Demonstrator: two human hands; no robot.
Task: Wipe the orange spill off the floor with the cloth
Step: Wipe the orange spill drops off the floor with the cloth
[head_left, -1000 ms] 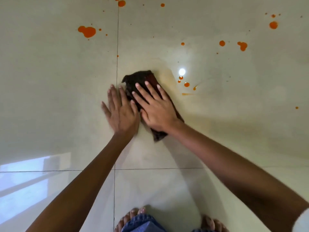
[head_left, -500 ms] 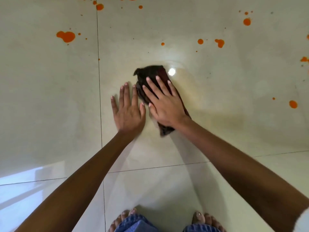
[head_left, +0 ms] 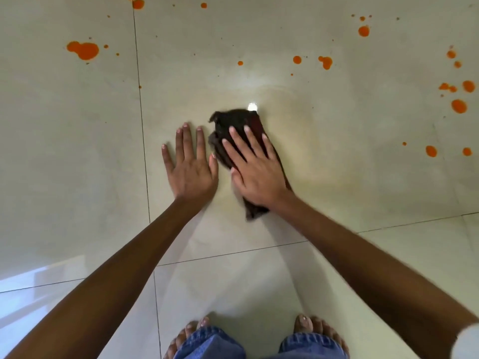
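Observation:
A dark brown cloth (head_left: 228, 123) lies crumpled on the pale tiled floor (head_left: 77, 151). My right hand (head_left: 255, 169) presses flat on top of it with fingers spread, hiding its middle. My left hand (head_left: 190, 164) rests flat on the bare tile just left of the cloth, fingers apart, holding nothing. Orange spill drops dot the floor: a large blot (head_left: 84, 50) at far left, a pair (head_left: 325, 62) beyond the cloth, and several drops (head_left: 458, 106) at far right. A faint yellowish smear (head_left: 311, 141) surrounds the cloth.
My bare feet (head_left: 309, 323) and blue jeans knees (head_left: 212, 343) are at the bottom edge. Tile grout lines (head_left: 145, 161) run left of my left hand and across below my arms. A bright light reflection (head_left: 252, 107) sits at the cloth's far corner.
The cloth under my right hand has slid rightward over the small orange drops beside it, which no longer show. My left hand has separated from the cloth and now lies on bare tile.

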